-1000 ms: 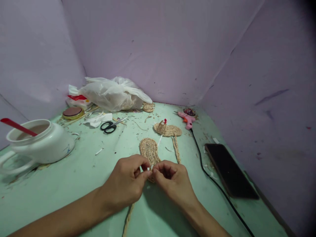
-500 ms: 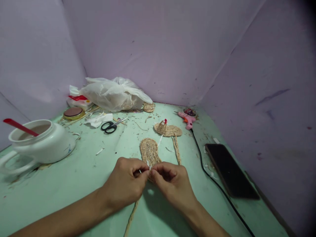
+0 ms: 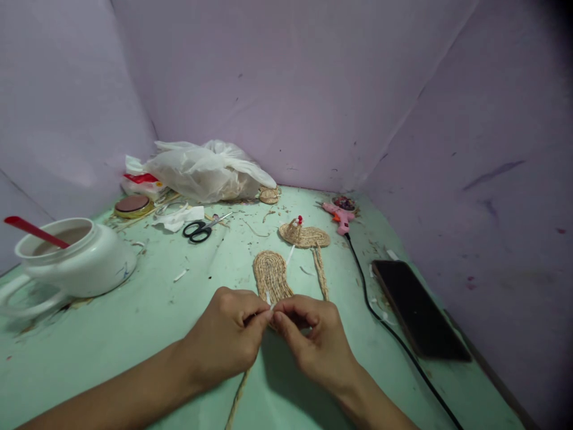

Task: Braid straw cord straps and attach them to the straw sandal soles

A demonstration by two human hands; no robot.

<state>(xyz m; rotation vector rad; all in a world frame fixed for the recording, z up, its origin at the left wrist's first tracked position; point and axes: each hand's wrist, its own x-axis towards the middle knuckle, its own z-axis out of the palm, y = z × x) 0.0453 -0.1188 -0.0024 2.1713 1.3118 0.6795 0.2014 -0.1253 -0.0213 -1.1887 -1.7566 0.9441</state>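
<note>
no writing is readable. left hand (image 3: pixel 224 340) and right hand (image 3: pixel 316 340) pinch a small white strip (image 3: pixel 271 307) over the woven mat (image 3: pixel 271 275); bare table (image 3: pixel 134 322) left of it.

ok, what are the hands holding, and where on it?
Both hands, left hand and right hand, pinch the near end of the woven straw oval at its edge.

Both hands meet at the near end of the woven oval sole (image 3: pixel 271 276) on the green worktop (image 3: pixel 134 322). Left hand (image 3: pixel 224 340) and right hand (image 3: pixel 316 340) pinch a small white strip (image 3: pixel 271 307) between fingertips. Braided cord (image 3: pixel 237 397) trails toward the viewer. Second sole (image 3: pixel 305 235) behind; scissors (image 3: pixel 201 228), glue gun (image 3: pixel 338 216), phone (image 3: pixel 418 310), white pot (image 3: pixel 74 257) around.
</note>
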